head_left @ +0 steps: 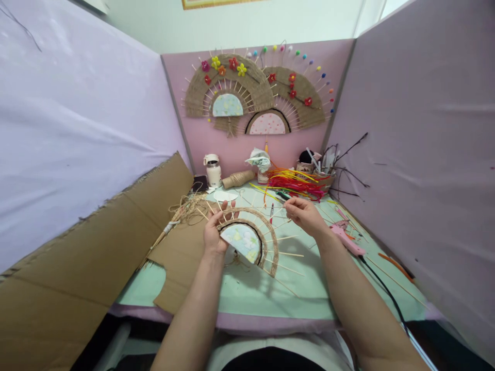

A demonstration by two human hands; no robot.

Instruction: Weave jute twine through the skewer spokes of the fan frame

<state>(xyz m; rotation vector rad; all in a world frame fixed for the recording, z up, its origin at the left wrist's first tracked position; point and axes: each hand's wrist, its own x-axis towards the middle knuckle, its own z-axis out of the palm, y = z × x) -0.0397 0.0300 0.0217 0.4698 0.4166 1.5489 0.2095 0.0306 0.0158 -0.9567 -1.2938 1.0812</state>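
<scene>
My left hand grips the left end of a half-round fan frame, holding it tilted above the table. Thin wooden sticks radiate from a half-circle centre covered in pale blue floral cloth with a dark edge. Tan twine is woven through the sticks in an outer arc. To the upper right, my right hand is closed in a pinch on a thin strand of twine that runs across to the frame. Loose twine hangs beneath the fan.
Brown cardboard lies at left. A pink glue gun with a black cord sits at right. Behind are a white bottle, a twine roll, red and yellow pipe cleaners and twigs. Finished fans hang on the back panel.
</scene>
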